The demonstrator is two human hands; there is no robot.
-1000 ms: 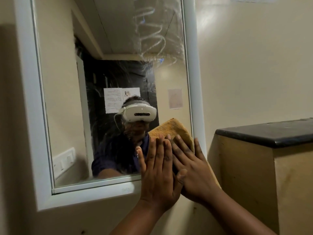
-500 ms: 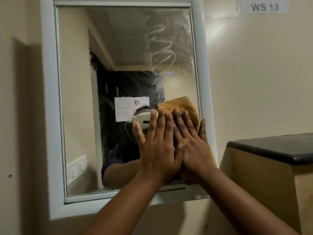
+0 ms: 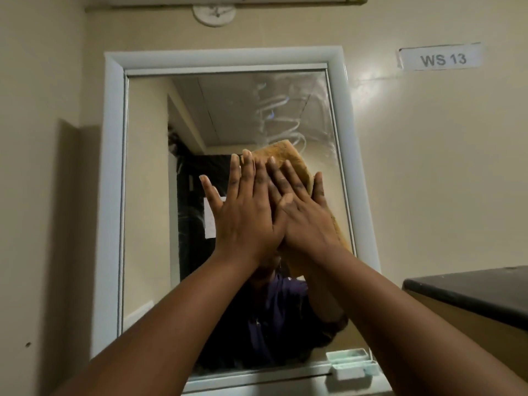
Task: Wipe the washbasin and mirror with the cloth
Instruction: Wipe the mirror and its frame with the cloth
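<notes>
Both hands press the cloth flat against the mirror, right of centre in the frame.

The left hand (image 3: 245, 215) and right hand (image 3: 307, 215) are spread flat, fingers extended, palms pinning the tan cloth (image 3: 288, 155) to the mirror (image 3: 148, 195) rather than gripping it; the left partly overlaps the right. Soapy zigzag streaks (image 3: 280, 110) remain in the glass's upper right, so the stroke probably should run upward with even pressure, overlapping passes out to the white frame (image 3: 111, 195). The washbasin is out of view. A wall label (image 3: 443, 59) at upper right reads "WS 13".
</notes>
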